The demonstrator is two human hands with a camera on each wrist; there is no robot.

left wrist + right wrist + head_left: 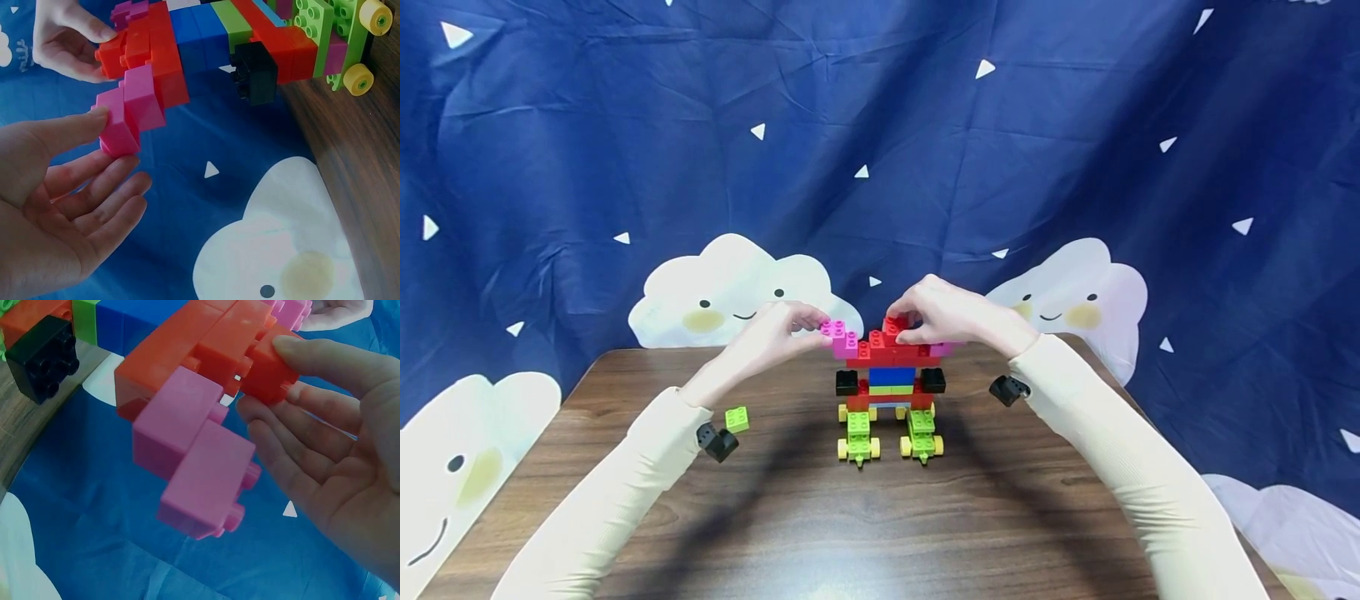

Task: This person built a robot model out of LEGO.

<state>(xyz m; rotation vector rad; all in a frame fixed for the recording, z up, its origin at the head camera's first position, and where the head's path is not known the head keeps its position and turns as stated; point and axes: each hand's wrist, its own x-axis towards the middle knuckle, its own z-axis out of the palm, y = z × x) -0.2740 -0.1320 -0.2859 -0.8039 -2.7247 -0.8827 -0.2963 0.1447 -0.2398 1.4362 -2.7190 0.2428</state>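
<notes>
A figure of toy building blocks stands upright on the table, with a blue block point(892, 377) at its middle, black blocks point(847, 382) at both sides and green wheeled bases point(859, 446) below. My left hand point(772, 335) pinches the outermost pink block point(119, 122) on the figure's upper left, thumb on one face and fingertips under the other. At the top, my right hand point(943, 314) pinches a red block point(269, 369) between thumb and fingers; its studs face the palm. Two stepped pink blocks point(206, 478) stick out beside the right hand, untouched.
A loose light green block point(737, 419) lies on the brown wooden table point(865, 525), left of the figure and near the left wrist's black camera point(718, 442). Behind the table hangs a blue cloth point(880, 125) with white clouds and triangles.
</notes>
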